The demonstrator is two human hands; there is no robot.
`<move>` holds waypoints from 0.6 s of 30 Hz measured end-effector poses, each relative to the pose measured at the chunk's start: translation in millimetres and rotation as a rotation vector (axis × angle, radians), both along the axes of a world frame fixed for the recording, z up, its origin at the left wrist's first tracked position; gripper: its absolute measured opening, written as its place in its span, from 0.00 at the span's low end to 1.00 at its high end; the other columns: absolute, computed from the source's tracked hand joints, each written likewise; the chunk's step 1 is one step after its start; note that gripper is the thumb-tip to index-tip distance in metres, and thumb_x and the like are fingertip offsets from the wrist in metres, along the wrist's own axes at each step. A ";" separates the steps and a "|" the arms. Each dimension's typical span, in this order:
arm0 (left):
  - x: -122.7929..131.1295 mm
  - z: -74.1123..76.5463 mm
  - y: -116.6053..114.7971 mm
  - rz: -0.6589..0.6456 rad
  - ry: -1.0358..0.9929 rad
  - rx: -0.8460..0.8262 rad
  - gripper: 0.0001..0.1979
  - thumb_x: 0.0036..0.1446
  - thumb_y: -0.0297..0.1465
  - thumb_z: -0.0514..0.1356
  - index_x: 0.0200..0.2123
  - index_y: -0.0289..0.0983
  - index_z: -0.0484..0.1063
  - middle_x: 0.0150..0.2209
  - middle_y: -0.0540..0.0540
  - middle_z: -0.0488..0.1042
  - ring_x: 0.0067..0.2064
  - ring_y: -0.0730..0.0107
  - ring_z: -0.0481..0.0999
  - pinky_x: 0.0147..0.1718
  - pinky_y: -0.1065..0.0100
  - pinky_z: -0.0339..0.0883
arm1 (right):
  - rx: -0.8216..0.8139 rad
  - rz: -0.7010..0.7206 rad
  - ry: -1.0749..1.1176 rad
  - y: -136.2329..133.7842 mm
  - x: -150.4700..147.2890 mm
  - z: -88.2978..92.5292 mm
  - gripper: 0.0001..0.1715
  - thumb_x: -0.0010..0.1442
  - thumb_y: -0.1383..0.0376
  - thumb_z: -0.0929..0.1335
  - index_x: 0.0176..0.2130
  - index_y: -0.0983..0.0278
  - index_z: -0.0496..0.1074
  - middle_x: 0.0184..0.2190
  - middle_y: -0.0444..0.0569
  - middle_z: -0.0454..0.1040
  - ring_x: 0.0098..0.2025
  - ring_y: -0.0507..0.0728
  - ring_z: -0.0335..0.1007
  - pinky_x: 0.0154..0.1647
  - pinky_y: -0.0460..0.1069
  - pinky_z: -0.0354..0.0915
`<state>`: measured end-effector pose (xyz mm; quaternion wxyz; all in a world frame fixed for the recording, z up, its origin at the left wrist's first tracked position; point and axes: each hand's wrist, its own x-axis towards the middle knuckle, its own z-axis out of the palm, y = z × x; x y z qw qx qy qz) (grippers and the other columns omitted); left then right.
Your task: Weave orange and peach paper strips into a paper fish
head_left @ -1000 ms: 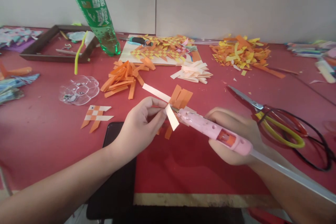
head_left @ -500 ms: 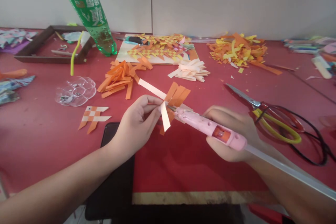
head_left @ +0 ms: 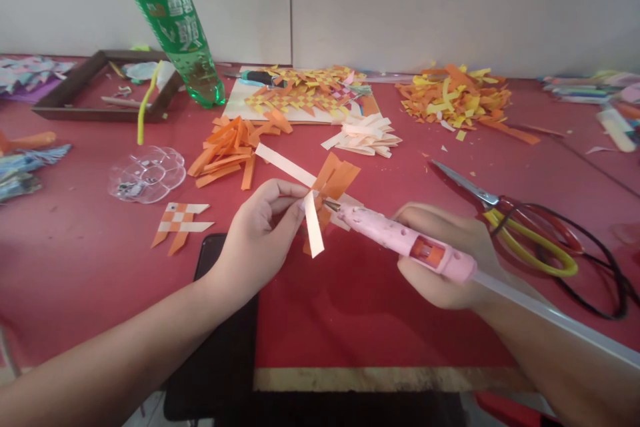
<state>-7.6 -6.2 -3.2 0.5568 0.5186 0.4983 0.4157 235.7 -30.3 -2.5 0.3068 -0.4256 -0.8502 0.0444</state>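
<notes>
My left hand pinches a small woven piece of orange and cream paper strips just above the red table. One cream strip hangs down from my fingers; another sticks out to the upper left. My right hand is wrapped round a pink glue gun, whose metal nozzle touches the woven piece near its middle. A clear glue stick runs back from the gun over my right forearm.
Red-and-yellow scissors and a black cord lie to the right. A finished woven piece, a clear plastic tray, orange strips, cream strips, a scrap heap, a green bottle and a wooden frame surround the hands. A dark phone lies under my left forearm.
The hanging cream strip has swung from slanting right to nearly straight down. The glue gun nozzle stays against the woven piece; both hands have barely shifted.
</notes>
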 end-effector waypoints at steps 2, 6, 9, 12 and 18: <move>-0.4 -0.4 0.2 0.005 0.009 0.001 0.04 0.63 0.33 0.59 0.38 0.39 0.69 0.35 0.49 0.80 0.33 0.71 0.80 0.32 0.72 0.74 | 0.003 0.001 0.007 -0.1 -0.2 -0.3 0.12 0.46 0.74 0.62 0.27 0.59 0.55 0.20 0.39 0.56 0.20 0.50 0.51 0.21 0.49 0.46; -0.6 -0.2 0.5 0.008 0.034 0.005 0.05 0.63 0.34 0.59 0.39 0.39 0.69 0.34 0.50 0.80 0.30 0.73 0.78 0.29 0.74 0.72 | -0.001 -0.002 0.007 0.5 -0.1 -0.1 0.12 0.45 0.75 0.62 0.27 0.59 0.55 0.20 0.39 0.56 0.20 0.50 0.50 0.21 0.49 0.45; -0.2 1.0 0.9 0.005 0.039 0.001 0.05 0.63 0.34 0.59 0.38 0.39 0.69 0.34 0.50 0.80 0.30 0.74 0.78 0.29 0.74 0.71 | -0.012 0.003 0.020 1.1 -0.1 -0.3 0.12 0.45 0.75 0.62 0.27 0.60 0.56 0.20 0.39 0.55 0.20 0.50 0.49 0.21 0.49 0.44; 0.1 1.8 1.6 0.018 0.046 0.007 0.04 0.62 0.33 0.59 0.38 0.39 0.69 0.35 0.50 0.80 0.30 0.74 0.78 0.30 0.75 0.71 | -0.031 -0.003 0.023 1.6 -0.1 -0.7 0.13 0.46 0.76 0.62 0.27 0.60 0.55 0.20 0.39 0.53 0.21 0.50 0.48 0.22 0.49 0.44; -1.1 0.8 0.9 0.055 -0.004 0.028 0.04 0.62 0.33 0.60 0.38 0.39 0.69 0.32 0.51 0.78 0.30 0.75 0.77 0.30 0.75 0.70 | -0.118 -0.035 0.073 2.0 6.1 0.2 0.17 0.44 0.74 0.63 0.24 0.59 0.48 0.20 0.38 0.47 0.20 0.49 0.44 0.20 0.48 0.43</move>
